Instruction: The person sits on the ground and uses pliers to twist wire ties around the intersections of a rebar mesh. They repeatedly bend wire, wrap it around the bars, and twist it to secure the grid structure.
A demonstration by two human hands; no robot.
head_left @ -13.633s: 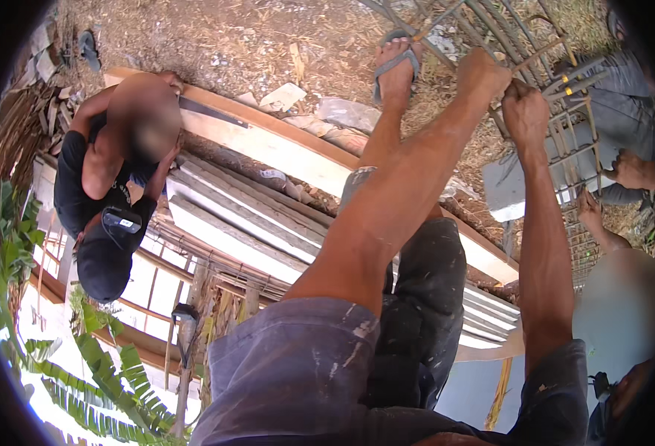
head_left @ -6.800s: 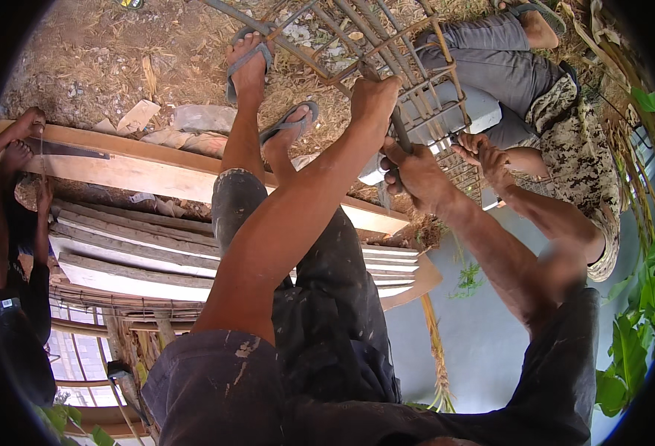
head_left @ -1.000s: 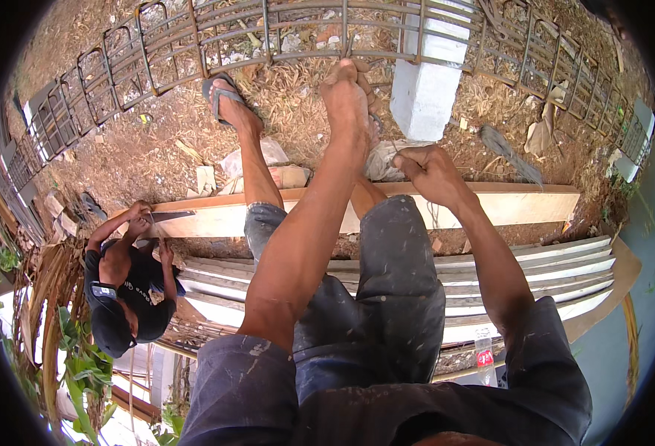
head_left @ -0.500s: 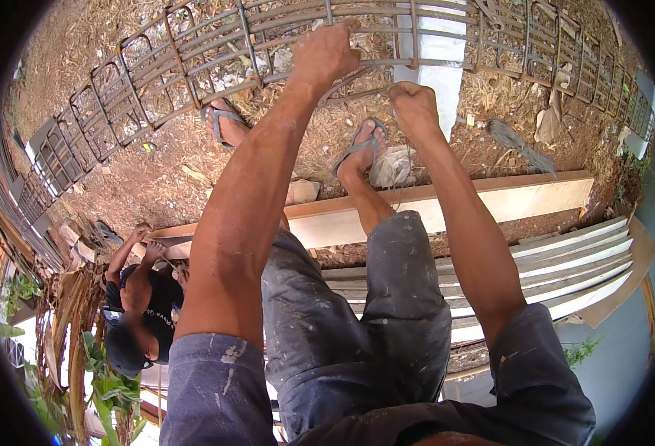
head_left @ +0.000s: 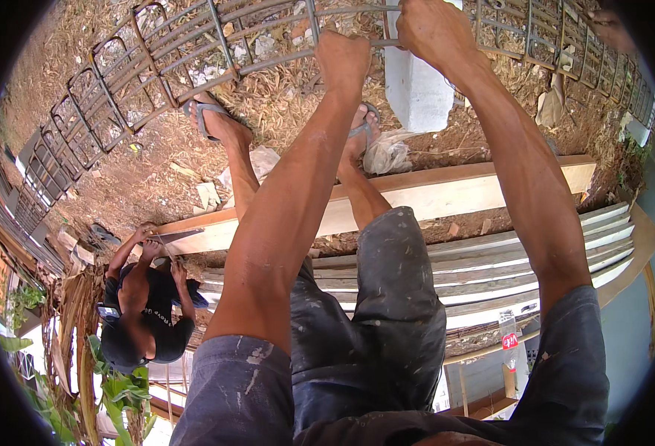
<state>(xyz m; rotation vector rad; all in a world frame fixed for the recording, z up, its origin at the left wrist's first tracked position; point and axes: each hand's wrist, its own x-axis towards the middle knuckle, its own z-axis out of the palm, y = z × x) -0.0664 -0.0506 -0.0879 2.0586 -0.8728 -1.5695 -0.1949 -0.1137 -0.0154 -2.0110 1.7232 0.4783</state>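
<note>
While both arms reach straight out over the ground, the left hand [head_left: 344, 61] is closed in a fist around a long steel bar of the rebar cage [head_left: 193, 52], and the right hand [head_left: 435, 30] is closed on the same bar just beside it, near the top edge of the view. The cage lies on the dirt ground [head_left: 156, 163] and curves from the far left across the top to the far right; its upper side is cut off by the picture's rim, so its full width cannot be made out. A white concrete block [head_left: 416, 85] stands under the cage, right below the right hand, and partly behind the bars. The person's sandalled feet [head_left: 212, 123] stand on the dirt between the cage and a long wooden plank [head_left: 446, 193], which runs across the ground from left to right. Past the plank's near edge lies a stack of pale corrugated sheets [head_left: 506, 260], partly hidden by the person's dark trousers. At the plank's left end another person [head_left: 145, 312] crouches with both hands at its edge; what those hands hold is too small to tell. Open dirt lies between the feet and the left part of the cage. The fingertips of both hands are hidden behind the knuckles.
</note>
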